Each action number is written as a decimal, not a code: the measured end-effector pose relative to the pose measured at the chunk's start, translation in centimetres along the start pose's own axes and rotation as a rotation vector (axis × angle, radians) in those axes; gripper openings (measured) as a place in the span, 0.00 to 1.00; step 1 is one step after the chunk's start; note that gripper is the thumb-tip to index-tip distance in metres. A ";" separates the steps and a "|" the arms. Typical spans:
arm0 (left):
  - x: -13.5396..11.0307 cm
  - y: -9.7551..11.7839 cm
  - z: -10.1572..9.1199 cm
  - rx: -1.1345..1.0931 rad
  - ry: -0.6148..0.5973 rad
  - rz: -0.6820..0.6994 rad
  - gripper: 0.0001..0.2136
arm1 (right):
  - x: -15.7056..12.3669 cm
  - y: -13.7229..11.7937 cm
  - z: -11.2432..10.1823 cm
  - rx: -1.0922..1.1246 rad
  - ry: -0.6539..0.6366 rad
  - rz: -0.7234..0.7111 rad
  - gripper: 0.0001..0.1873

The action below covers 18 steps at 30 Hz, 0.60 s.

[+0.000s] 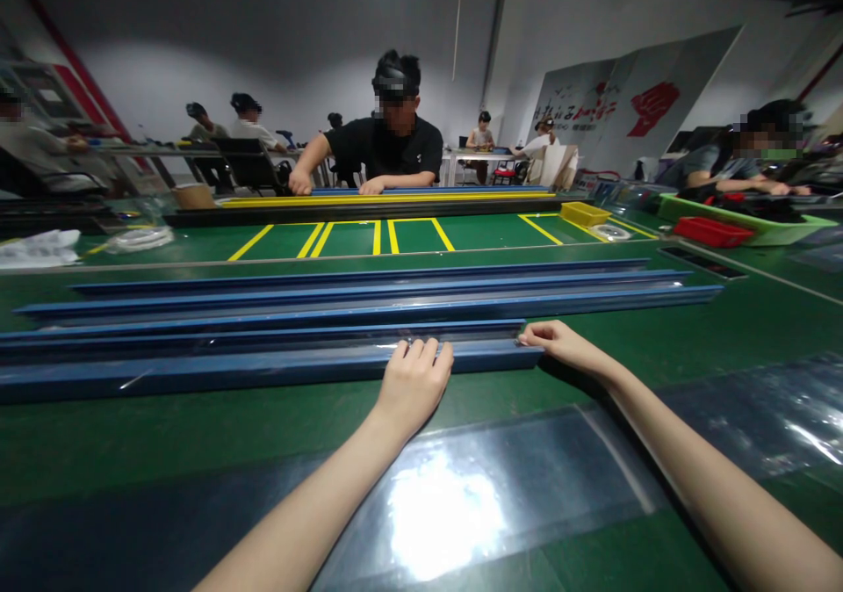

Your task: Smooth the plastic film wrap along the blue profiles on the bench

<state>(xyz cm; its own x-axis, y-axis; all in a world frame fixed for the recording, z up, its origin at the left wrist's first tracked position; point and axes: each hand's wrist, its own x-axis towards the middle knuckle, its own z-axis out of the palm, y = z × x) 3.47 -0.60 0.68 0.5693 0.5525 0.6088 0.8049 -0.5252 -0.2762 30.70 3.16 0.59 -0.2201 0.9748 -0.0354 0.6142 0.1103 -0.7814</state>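
A long blue channel [263, 371] lies across the green table in front of me, its left end outside the view. My left hand [416, 379] has its fingers curled over the near wall, close to the right end. At that end my right hand [548, 339] is closed in a pinch; what sits between its fingertips is too small to make out. Something clear and shiny, like a plastic strip, lies inside the trough. Just behind, more blue channels [395, 300] run side by side, apart from the one I hold.
Clear plastic sheet [527, 460] lies nearest me. Across the table [625, 337], a co-worker [388, 140] leans over black and yellow channels [395, 201]. At right stand a yellow tray [585, 214], a red tray [715, 232] and a green bin [777, 234]. White coils lie farther back.
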 end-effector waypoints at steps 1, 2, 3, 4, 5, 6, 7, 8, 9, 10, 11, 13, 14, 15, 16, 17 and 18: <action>0.0 0.0 0.0 -0.004 -0.004 -0.002 0.08 | 0.0 0.0 0.0 -0.008 -0.002 -0.001 0.23; 0.0 0.0 -0.1 -0.008 -0.009 -0.005 0.08 | 0.0 -0.1 0.0 -0.018 -0.004 -0.001 0.23; 0.0 0.0 -0.1 -0.011 -0.014 -0.007 0.08 | 0.0 -0.1 -0.1 -0.027 -0.004 -0.001 0.23; 0.0 0.0 -0.1 -0.013 -0.019 -0.010 0.08 | 0.0 -0.1 -0.1 -0.036 -0.005 -0.001 0.23; 0.0 0.0 -0.1 -0.014 -0.023 -0.011 0.08 | 0.0 -0.1 -0.1 -0.046 -0.006 0.000 0.23; 0.0 0.1 -0.2 -0.014 -0.024 -0.012 0.08 | 0.0 -0.1 -0.1 -0.056 -0.007 0.001 0.22; 0.0 0.1 -0.2 -0.014 -0.025 -0.012 0.08 | 0.1 -0.1 -0.1 -0.064 -0.007 0.003 0.22; 0.0 0.1 -0.2 -0.014 -0.026 -0.011 0.08 | 0.1 0.0 -0.1 -0.071 -0.007 0.004 0.21; 0.0 0.0 -0.1 -0.015 -0.025 -0.010 0.08 | 0.1 0.1 -0.1 -0.077 -0.008 0.006 0.21; 0.0 0.0 -0.1 -0.016 -0.025 -0.009 0.08 | 0.1 0.1 -0.1 -0.083 -0.008 0.006 0.20; 0.0 0.0 -0.1 -0.017 -0.024 -0.009 0.08 | 0.1 0.2 -0.1 -0.087 -0.007 0.005 0.20; 0.0 0.0 -0.1 -0.016 -0.023 -0.008 0.08 | 0.1 0.3 -0.1 -0.089 -0.007 0.001 0.19; 0.0 0.0 0.0 -0.015 -0.022 -0.007 0.08 | 0.1 0.4 -0.1 -0.086 -0.007 -0.001 0.19; 0.0 0.0 0.0 -0.014 -0.021 -0.007 0.08 | 0.1 0.4 0.0 -0.081 -0.007 -0.004 0.19; 0.0 0.0 0.0 -0.012 -0.020 -0.007 0.08 | 0.1 0.5 0.0 -0.074 -0.007 -0.005 0.19; 0.0 0.0 0.0 -0.012 -0.019 -0.007 0.08 | 0.1 0.5 0.0 -0.067 -0.007 -0.007 0.19; 0.0 0.0 0.0 -0.012 -0.019 -0.007 0.08 | 0.1 0.5 0.0 -0.060 -0.007 -0.008 0.19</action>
<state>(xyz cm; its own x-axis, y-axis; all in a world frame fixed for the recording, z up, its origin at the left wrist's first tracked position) 3.48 -0.63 0.67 0.5668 0.5685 0.5963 0.8070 -0.5287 -0.2630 30.98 3.35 0.14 -0.2306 0.9725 -0.0335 0.6565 0.1300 -0.7430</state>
